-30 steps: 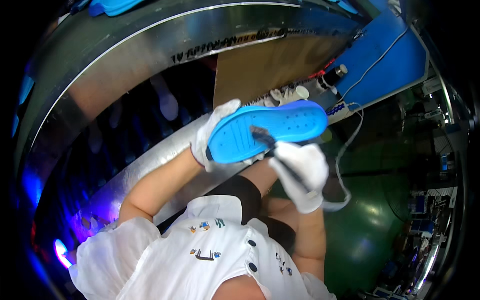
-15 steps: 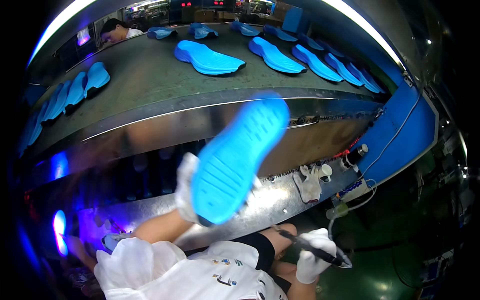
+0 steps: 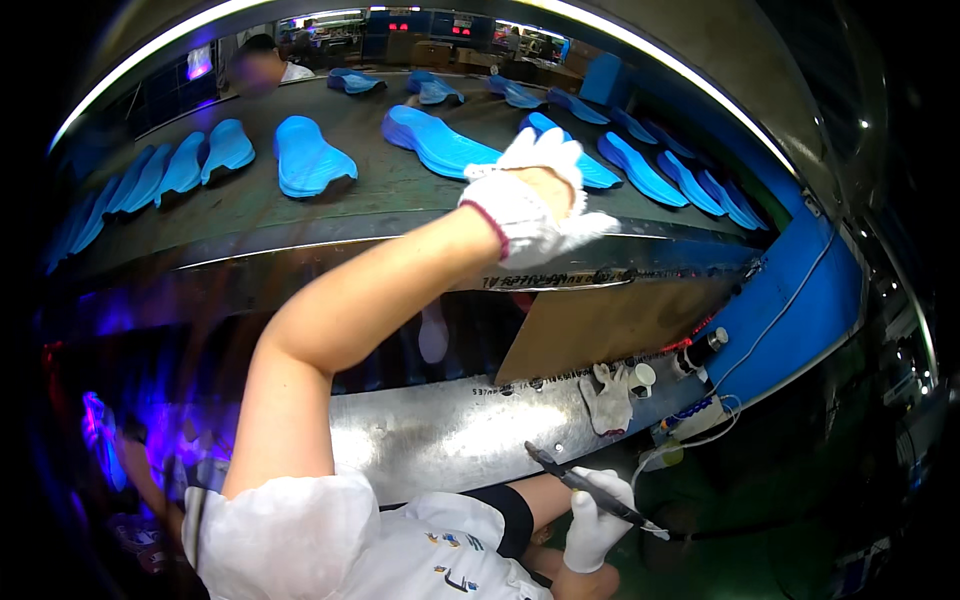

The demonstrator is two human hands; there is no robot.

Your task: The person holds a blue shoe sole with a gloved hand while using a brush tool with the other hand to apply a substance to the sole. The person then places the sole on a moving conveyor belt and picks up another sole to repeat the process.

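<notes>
My left hand [image 3: 535, 200], in a white knit glove with a dark red cuff edge, reaches across the dark green belt [image 3: 370, 205]. Its fingers are spread, with the thumb apart, and nothing shows in it. They overlap a blue shoe sole [image 3: 597, 176]; whether they touch it I cannot tell. Just left of the hand lies another blue sole [image 3: 437, 143], and further left a separate sole [image 3: 310, 160]. At the lower right my right hand [image 3: 597, 520], white-gloved, is closed around a slim black pen-shaped tool [image 3: 605, 500] whose tip points up and left.
Several more soles [image 3: 228, 148] line the belt's left, back and right. Below it, a metal shelf [image 3: 400, 430] holds a loose glove [image 3: 608, 400], a white cup [image 3: 642, 377] and a dark cylinder [image 3: 703, 350]. A brown board [image 3: 600, 325] stands behind. Another person's arm [image 3: 148, 475] is at lower left.
My left hand has moved up and right over the belt and no longer holds the blue sole. A sole now lies on the belt left of centre. The right hand still grips the tool.
</notes>
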